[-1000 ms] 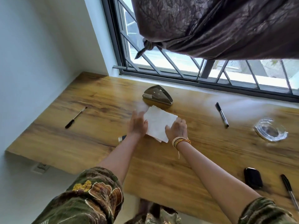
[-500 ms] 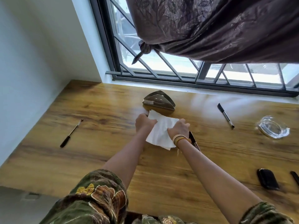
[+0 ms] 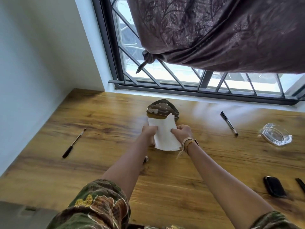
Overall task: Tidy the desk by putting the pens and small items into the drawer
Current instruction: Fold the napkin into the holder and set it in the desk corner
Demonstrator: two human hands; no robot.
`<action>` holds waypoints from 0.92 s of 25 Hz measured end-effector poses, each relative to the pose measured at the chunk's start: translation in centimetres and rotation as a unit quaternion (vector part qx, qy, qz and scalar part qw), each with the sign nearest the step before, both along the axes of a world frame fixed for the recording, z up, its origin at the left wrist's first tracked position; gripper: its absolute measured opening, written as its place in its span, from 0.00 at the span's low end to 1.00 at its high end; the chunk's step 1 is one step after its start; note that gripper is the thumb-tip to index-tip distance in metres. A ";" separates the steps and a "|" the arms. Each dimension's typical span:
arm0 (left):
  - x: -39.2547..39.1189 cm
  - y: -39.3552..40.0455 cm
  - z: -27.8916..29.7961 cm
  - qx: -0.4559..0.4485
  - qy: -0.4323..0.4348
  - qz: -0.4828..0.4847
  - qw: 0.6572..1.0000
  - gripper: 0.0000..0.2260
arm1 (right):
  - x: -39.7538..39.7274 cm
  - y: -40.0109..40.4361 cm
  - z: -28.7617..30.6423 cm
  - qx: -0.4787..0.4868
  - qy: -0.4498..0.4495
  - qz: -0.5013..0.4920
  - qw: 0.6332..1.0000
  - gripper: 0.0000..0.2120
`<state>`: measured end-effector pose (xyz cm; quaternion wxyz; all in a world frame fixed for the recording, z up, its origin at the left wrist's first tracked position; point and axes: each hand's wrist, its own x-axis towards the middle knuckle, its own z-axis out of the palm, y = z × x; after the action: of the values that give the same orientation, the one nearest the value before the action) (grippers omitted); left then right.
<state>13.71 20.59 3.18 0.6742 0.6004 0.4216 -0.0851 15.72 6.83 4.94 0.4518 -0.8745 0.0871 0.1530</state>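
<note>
Both my hands hold a white paper napkin (image 3: 165,134) lifted off the wooden desk (image 3: 99,166). My left hand (image 3: 148,132) grips its left edge and my right hand (image 3: 182,131) its right edge. Its top edge hangs just in front of a metal triangular napkin holder (image 3: 162,108). A black pen (image 3: 74,143) lies at the left of the desk. Another pen (image 3: 229,123) lies right of the holder. A small item (image 3: 146,159) peeks out under my left forearm. No drawer is in view.
A glass ashtray (image 3: 276,136) sits at the right. A black case (image 3: 274,189) and the tip of a dark pen (image 3: 300,185) lie near the right edge. A barred window (image 3: 165,76) and a knotted curtain (image 3: 214,33) rise behind the desk. A white wall (image 3: 41,63) stands left.
The napkin lay flat under my hands; both hands have gripped it and raised it toward the holder. The view has tilted up and closer.
</note>
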 end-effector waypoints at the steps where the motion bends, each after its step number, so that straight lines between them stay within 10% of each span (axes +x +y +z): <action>1: -0.2 -0.2 0.3 -0.037 0.001 0.008 0.999 0.16 | -0.2 0.4 0.1 -0.005 -0.038 0.003 0.999 0.09; 5: 0.4 0.4 1.2 -0.086 0.005 -0.030 0.996 0.27 | -0.3 2.2 0.6 -0.012 -0.154 0.069 0.986 0.07; 11: 0.3 2.4 3.4 -0.184 -0.026 -0.103 0.977 0.40 | -0.7 2.3 0.4 0.023 -0.052 0.226 0.972 0.18; 15: 0.3 3.4 4.9 -0.229 -0.049 -0.118 0.965 0.37 | -0.3 1.9 0.9 -0.070 -0.082 0.305 0.946 0.29; 23: 1.5 6.6 6.0 -0.076 -0.069 -0.032 0.994 0.16 | 5.3 1.5 3.1 0.045 -0.121 0.164 0.978 0.16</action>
<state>15.16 27.16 9.14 0.7421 0.5653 0.3469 -0.0964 21.00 8.31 8.04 0.4662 -0.8680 -0.1201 0.1218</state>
